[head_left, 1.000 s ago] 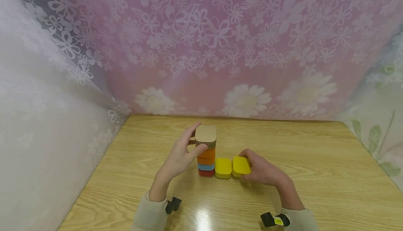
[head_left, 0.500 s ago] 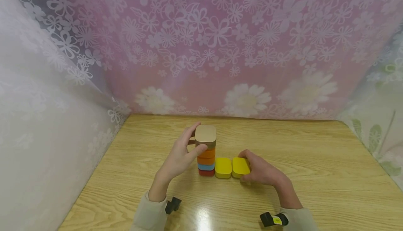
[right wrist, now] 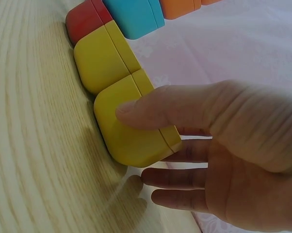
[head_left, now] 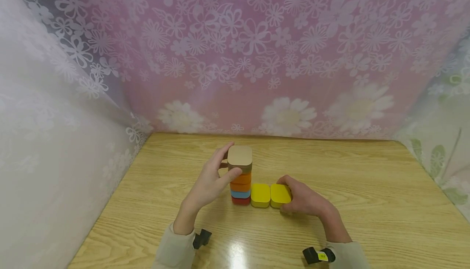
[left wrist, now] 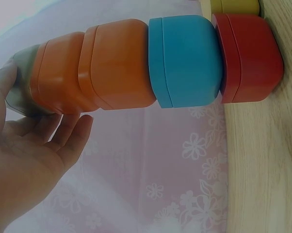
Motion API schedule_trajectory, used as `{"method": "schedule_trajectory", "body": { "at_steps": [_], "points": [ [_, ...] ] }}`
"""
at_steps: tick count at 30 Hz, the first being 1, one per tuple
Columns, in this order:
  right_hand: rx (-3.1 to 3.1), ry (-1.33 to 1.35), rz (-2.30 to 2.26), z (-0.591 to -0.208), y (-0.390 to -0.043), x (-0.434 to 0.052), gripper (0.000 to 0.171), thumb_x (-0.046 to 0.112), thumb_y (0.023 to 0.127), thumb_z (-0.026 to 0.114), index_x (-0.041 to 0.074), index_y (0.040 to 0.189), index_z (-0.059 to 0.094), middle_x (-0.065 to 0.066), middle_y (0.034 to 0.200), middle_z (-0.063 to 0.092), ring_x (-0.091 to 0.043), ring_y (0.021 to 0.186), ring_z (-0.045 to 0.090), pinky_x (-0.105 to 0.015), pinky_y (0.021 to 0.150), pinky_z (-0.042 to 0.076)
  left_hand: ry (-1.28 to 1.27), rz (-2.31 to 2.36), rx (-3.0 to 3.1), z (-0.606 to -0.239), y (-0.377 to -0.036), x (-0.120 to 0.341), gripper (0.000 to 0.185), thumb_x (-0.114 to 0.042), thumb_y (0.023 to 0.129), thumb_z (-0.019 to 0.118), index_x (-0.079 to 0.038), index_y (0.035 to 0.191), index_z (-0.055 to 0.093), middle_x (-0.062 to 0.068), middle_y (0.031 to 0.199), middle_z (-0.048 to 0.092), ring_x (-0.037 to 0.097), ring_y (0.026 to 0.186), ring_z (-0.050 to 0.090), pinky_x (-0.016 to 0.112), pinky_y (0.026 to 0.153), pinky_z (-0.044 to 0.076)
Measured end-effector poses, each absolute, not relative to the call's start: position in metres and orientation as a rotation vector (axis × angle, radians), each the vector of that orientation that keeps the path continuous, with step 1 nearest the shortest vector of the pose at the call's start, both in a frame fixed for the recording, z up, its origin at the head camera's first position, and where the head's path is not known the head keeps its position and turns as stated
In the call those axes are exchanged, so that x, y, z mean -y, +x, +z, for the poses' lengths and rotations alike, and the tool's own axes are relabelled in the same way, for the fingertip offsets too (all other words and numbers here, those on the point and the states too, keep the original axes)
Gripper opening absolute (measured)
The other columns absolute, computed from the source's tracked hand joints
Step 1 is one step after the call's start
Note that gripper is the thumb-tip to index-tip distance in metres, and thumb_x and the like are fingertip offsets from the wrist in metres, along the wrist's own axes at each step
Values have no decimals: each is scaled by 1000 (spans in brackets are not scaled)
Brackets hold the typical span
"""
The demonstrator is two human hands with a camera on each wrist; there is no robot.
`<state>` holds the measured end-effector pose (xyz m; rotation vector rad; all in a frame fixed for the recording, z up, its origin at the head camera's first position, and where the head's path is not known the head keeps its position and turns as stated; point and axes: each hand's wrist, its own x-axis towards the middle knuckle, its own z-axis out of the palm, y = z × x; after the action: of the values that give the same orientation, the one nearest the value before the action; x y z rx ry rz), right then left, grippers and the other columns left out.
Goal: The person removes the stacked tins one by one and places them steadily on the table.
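Observation:
A tower of rounded square boxes stands on the wooden table: a red box (left wrist: 252, 57) at the bottom, a blue box (left wrist: 187, 60) over it, then two orange boxes (left wrist: 119, 63), and a tan-topped box (head_left: 240, 157) on top. My left hand (head_left: 211, 179) holds that top box from the left, thumb in front and fingers behind. Right of the tower's foot sits one yellow box (head_left: 260, 195); against its right side is a second yellow box (head_left: 280, 195). My right hand (head_left: 306, 197) grips this second one, thumb on its near side.
The wooden table (head_left: 367, 187) reaches back to a pink flowered cloth (head_left: 235, 57). Pale patterned cloth (head_left: 66, 138) hangs along the left side, and another pale cloth (head_left: 440, 151) along the right.
The right yellow box has come down and slightly left, held by my right hand, and now sits level beside the other yellow box. My left hand and the tower have not moved.

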<state>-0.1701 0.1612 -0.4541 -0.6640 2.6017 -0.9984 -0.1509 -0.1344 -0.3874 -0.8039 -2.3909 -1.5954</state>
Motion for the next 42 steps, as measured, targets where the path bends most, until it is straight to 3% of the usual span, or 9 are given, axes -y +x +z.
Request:
{"method": "schedule_trajectory", "body": {
  "at_steps": [15,27,36,42],
  "points": [
    [-2590,-645,-1014,-457,-172,-161,63,7,72,85,6,126,51,-4,114,59,-19,93,53,-35,82,47,-798,-1595,2392,-387,-151,135,68,-20,97,66,-13,155,31,7,142,49,21,125,51,45,102,47],
    [-2585,-598,-1019,-453,-170,-159,84,13,71,89,2,141,44,-13,129,55,-22,107,55,-46,97,47,-799,-1569,2403,-386,-150,135,68,-20,97,66,-13,155,32,7,141,49,20,124,52,40,101,48],
    [-2607,-612,-1051,-443,-166,-159,87,19,74,88,2,144,40,-26,138,49,-41,126,49,-59,104,41,-802,-1559,2402,-385,-150,135,68,-20,97,67,-12,155,33,6,140,50,20,123,52,40,100,49],
    [-2654,-650,-1066,-437,-163,-157,83,21,77,87,4,144,41,-26,141,47,-43,130,45,-61,105,39,-802,-1575,2397,-386,-150,136,67,-19,97,67,-12,154,33,6,138,52,19,122,52,41,100,48]
  ]
}}
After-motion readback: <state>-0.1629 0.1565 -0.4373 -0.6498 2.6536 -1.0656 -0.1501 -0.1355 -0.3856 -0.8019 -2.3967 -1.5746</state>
